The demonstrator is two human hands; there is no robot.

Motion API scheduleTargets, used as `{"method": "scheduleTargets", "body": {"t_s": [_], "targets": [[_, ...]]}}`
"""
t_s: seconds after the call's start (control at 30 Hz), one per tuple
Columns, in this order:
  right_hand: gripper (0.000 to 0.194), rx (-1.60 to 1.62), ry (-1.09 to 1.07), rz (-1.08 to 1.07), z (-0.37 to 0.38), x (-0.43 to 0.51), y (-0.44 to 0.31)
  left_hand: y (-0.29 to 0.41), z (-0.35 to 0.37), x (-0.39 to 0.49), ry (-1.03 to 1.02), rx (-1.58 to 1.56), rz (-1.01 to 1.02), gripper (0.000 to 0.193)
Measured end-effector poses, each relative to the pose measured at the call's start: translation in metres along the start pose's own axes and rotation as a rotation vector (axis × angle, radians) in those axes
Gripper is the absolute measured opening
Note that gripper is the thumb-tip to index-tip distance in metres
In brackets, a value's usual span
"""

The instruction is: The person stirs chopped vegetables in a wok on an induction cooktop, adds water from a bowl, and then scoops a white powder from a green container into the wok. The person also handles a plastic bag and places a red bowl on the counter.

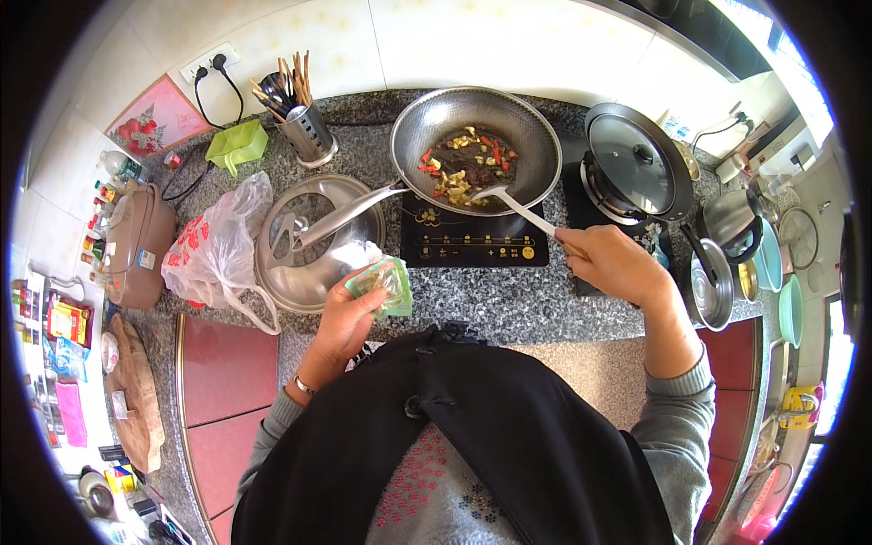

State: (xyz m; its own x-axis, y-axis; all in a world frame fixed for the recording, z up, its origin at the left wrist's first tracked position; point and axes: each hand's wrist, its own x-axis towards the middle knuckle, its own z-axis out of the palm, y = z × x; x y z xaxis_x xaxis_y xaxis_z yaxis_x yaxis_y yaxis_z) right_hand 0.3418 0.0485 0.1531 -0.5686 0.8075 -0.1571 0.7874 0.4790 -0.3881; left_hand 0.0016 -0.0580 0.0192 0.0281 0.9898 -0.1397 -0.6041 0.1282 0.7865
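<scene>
My right hand (616, 264) is closed on the handle of a metal spatula (524, 212), whose blade rests in a steel wok (413, 122). Inside the wok lie chopped red pepper pieces (496, 151) and pale yellowish bits (453, 185) in dark oil or sauce. The wok sits on a black induction cooktop (477, 246), its long handle pointing left. My left hand (351, 313) holds a small green and clear plastic packet (390, 289) near the counter edge, in front of a steel and glass lid (293, 289). The packet's contents cannot be made out.
Left of the lid are a plastic bag (218, 252), a green basket (237, 143) and a steel utensil holder (308, 133). On the right, a lidded black pan (630, 160) stands on a burner, near a small saucepan (712, 289) and a kettle (729, 218). A wooden board (133, 395) lies far left.
</scene>
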Motion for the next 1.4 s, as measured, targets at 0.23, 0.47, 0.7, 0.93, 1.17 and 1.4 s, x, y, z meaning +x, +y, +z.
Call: {"method": "scheduleTargets", "body": {"t_s": [0.23,0.47,0.7,0.93,1.17,1.4], "targets": [[0.019,0.062,0.244,0.080,0.061,0.074,0.024,0.002,0.006,0.007,-0.048,0.020,0.000,0.041],[0.029,-0.068,0.247,0.037,0.086,0.087,0.020,0.003,-0.004,0.001,-0.030,0.004,0.019,0.042],[0.039,-0.235,0.225,0.156,0.065,0.041,0.019,-0.002,-0.012,-0.002,0.006,-0.005,-0.014,0.042],[0.033,-0.060,0.246,0.054,0.065,0.022,-0.002,0.005,-0.001,-0.002,-0.039,-0.006,-0.001,0.041],[0.028,-0.038,0.260,0.109,0.076,0.051,-0.003,-0.001,-0.003,-0.001,-0.051,-0.010,-0.018,0.041],[0.020,-0.054,0.357,0.074,0.093,0.085,-0.003,0.002,-0.006,-0.005,-0.026,0.001,-0.023,0.043]]}}
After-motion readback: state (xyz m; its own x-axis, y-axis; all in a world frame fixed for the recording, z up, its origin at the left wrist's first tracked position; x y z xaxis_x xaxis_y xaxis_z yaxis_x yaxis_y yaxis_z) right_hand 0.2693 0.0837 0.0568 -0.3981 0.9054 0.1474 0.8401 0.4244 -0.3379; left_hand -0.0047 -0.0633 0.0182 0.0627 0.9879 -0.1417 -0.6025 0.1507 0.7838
